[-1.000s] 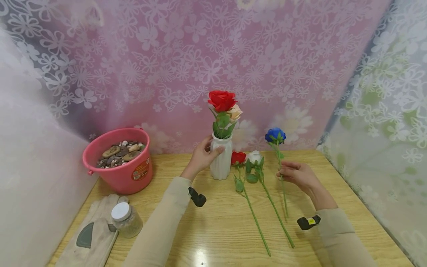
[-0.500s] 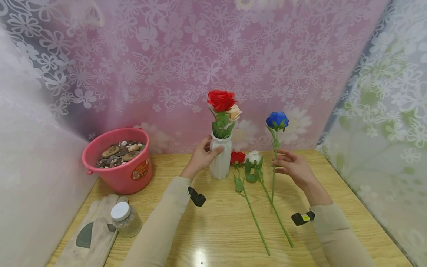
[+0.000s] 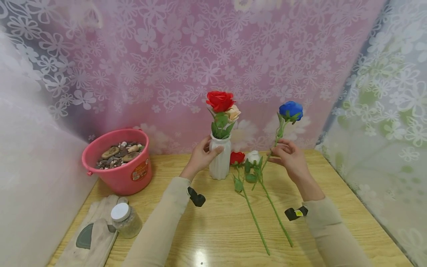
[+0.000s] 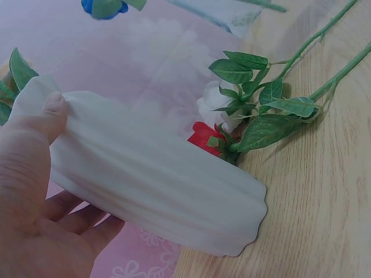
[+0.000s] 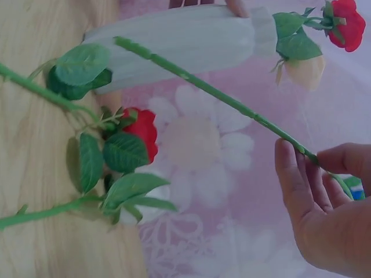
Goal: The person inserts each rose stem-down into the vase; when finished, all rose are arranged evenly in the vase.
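My left hand [image 3: 201, 157] grips the upper part of a ribbed white vase [image 3: 220, 163], its thumb across the front near the neck. Out of the vase rise a red rose [image 3: 220, 101] and a peach rose [image 3: 234, 112] with green leaves. To the right, my right hand [image 3: 289, 160] pinches the stem of a blue rose [image 3: 291, 110] between thumb and fingers. That rose is raised and tilted, bloom up and right; the stem's lower end [image 5: 124, 43] overlaps the vase in the right wrist view. Another red rose [image 3: 237, 158] and a white rose [image 3: 254, 157] lie between the hands.
A pink bucket [image 3: 135, 178] of stones stands at the back left of the wooden table [image 3: 213, 230]. In front of it lie pale work gloves [image 3: 96, 230] and a lidded jar [image 3: 126, 220]. A flowered pink curtain [image 3: 166, 74] hangs behind.
My right hand has lifted the blue rose and moved slightly left; the bloom has risen and the stem's lower end has swung left toward the vase. The left hand stays on the vase.
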A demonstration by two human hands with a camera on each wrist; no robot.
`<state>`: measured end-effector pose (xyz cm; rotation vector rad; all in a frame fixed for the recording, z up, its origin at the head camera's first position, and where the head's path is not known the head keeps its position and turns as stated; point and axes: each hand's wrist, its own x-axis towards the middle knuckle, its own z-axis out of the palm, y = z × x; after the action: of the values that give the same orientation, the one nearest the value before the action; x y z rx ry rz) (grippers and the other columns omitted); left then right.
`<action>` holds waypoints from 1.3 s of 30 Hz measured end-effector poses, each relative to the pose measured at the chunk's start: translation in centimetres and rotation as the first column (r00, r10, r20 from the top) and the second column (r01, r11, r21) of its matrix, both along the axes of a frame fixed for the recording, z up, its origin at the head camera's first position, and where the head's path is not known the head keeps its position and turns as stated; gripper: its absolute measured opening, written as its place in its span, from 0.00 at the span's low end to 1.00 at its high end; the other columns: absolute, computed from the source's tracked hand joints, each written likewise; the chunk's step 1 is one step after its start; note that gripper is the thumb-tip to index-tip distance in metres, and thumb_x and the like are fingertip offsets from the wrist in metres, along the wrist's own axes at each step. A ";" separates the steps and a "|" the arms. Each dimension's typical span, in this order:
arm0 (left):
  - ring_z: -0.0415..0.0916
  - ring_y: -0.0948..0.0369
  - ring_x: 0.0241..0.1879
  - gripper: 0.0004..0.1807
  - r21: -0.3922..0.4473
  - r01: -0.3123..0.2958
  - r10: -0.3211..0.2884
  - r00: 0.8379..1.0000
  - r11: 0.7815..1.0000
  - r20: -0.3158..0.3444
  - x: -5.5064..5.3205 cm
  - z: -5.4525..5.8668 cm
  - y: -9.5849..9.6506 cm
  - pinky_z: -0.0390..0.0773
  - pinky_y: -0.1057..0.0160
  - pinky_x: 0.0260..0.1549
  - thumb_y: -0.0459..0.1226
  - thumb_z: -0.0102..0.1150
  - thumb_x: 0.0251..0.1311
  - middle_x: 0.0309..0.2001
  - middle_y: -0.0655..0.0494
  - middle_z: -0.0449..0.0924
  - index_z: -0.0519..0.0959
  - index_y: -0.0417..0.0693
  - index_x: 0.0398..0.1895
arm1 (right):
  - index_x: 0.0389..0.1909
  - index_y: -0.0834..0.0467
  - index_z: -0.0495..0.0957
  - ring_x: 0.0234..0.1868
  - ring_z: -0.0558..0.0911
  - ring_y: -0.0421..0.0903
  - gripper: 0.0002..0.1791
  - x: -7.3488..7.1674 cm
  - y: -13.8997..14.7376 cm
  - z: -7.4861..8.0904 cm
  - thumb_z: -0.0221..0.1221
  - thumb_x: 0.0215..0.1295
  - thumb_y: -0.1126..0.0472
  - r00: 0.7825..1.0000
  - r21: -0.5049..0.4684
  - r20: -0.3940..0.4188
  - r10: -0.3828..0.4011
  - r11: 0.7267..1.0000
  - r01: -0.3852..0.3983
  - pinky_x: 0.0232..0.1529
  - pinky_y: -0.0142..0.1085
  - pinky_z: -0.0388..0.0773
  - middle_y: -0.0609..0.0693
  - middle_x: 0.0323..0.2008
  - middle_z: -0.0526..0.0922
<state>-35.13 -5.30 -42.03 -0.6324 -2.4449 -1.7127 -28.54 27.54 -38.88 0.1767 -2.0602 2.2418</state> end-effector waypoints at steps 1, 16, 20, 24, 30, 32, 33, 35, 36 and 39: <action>0.75 0.41 0.70 0.37 -0.001 0.001 -0.001 1.000 1.000 -0.001 0.0 0.0 0.0 0.73 0.42 0.72 0.44 0.65 0.73 0.73 0.41 0.73 0.64 0.53 0.82 | 0.61 0.53 0.69 0.43 0.88 0.41 0.17 -0.1 -0.2 0.1 0.60 0.78 0.64 1.000 -0.019 -0.009 -0.009 1.000 0.009 0.48 0.37 0.90 0.47 0.43 0.84; 0.77 0.42 0.68 0.37 -0.006 -0.006 0.006 1.000 1.000 -0.006 -0.2 -0.2 0.1 0.74 0.43 0.72 0.45 0.65 0.73 0.70 0.41 0.77 0.64 0.53 0.81 | 0.56 0.63 0.62 0.41 0.86 0.46 0.14 -0.9 -2.6 2.9 0.56 0.78 0.69 0.981 -0.317 -0.143 -0.131 0.945 0.080 0.50 0.39 0.89 0.52 0.38 0.82; 0.76 0.42 0.69 0.37 -0.007 -0.003 0.003 1.000 1.000 0.000 -0.2 -0.2 0.0 0.74 0.43 0.72 0.45 0.65 0.74 0.71 0.41 0.76 0.63 0.53 0.82 | 0.53 0.62 0.63 0.41 0.87 0.47 0.13 -1.1 -3.2 3.5 0.57 0.77 0.70 0.976 -0.386 -0.140 -0.166 0.917 0.100 0.50 0.40 0.89 0.53 0.39 0.81; 0.76 0.43 0.69 0.37 -0.004 -0.006 0.006 1.000 1.000 0.007 -0.2 -0.2 0.0 0.74 0.44 0.72 0.45 0.65 0.74 0.71 0.42 0.76 0.63 0.53 0.82 | 0.50 0.62 0.64 0.40 0.89 0.48 0.12 -1.3 -3.8 4.2 0.58 0.76 0.71 0.970 -0.445 -0.128 -0.208 0.886 0.131 0.49 0.42 0.89 0.55 0.39 0.82; 0.75 0.42 0.70 0.37 0.004 -0.009 0.009 1.000 1.000 0.004 -0.1 -0.2 0.0 0.73 0.42 0.73 0.44 0.66 0.73 0.72 0.42 0.75 0.64 0.52 0.82 | 0.47 0.62 0.63 0.39 0.88 0.51 0.11 -1.5 -4.9 5.3 0.57 0.76 0.73 0.959 -0.515 -0.114 -0.260 0.841 0.167 0.48 0.43 0.90 0.56 0.38 0.81; 0.75 0.42 0.70 0.37 0.007 -0.008 0.008 1.000 1.000 0.006 0.0 -0.2 0.0 0.72 0.42 0.73 0.44 0.65 0.73 0.72 0.41 0.75 0.64 0.52 0.82 | 0.47 0.61 0.63 0.38 0.88 0.50 0.11 -1.6 -5.2 5.6 0.56 0.76 0.73 0.953 -0.521 -0.111 -0.281 0.833 0.185 0.48 0.43 0.90 0.56 0.37 0.81; 0.75 0.42 0.70 0.37 0.007 -0.007 0.007 1.000 1.000 0.007 0.0 -0.2 0.0 0.72 0.42 0.73 0.44 0.65 0.73 0.72 0.41 0.75 0.63 0.52 0.82 | 0.47 0.61 0.63 0.38 0.88 0.50 0.11 -1.6 -5.4 5.8 0.56 0.76 0.74 0.950 -0.520 -0.111 -0.292 0.832 0.195 0.47 0.43 0.90 0.56 0.37 0.81; 0.75 0.42 0.70 0.37 0.006 -0.007 0.007 1.000 1.000 0.010 0.0 -0.2 0.0 0.72 0.42 0.73 0.45 0.65 0.73 0.72 0.41 0.75 0.63 0.52 0.82 | 0.47 0.60 0.63 0.37 0.88 0.50 0.11 -1.7 -5.8 6.0 0.56 0.76 0.73 0.942 -0.507 -0.114 -0.314 0.834 0.217 0.47 0.42 0.90 0.56 0.36 0.80; 0.75 0.42 0.70 0.37 0.007 -0.006 0.006 1.000 1.000 0.010 0.0 -0.2 0.1 0.72 0.42 0.73 0.45 0.65 0.73 0.72 0.41 0.75 0.63 0.52 0.82 | 0.47 0.60 0.63 0.37 0.88 0.50 0.11 -1.7 -6.0 6.1 0.56 0.76 0.73 0.940 -0.501 -0.116 -0.322 0.836 0.224 0.46 0.42 0.90 0.56 0.36 0.80; 0.75 0.42 0.70 0.37 0.005 -0.006 0.006 1.000 1.000 0.010 0.0 -0.2 0.1 0.73 0.43 0.73 0.45 0.65 0.73 0.72 0.42 0.75 0.64 0.53 0.82 | 0.49 0.60 0.62 0.39 0.88 0.50 0.12 -1.9 -6.6 6.3 0.56 0.76 0.72 0.934 -0.485 -0.130 -0.332 0.843 0.232 0.46 0.41 0.90 0.56 0.38 0.79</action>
<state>-35.12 -5.23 -42.19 -0.6165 -2.4458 -1.7236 -30.40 20.89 -32.60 0.0595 -1.2960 2.3262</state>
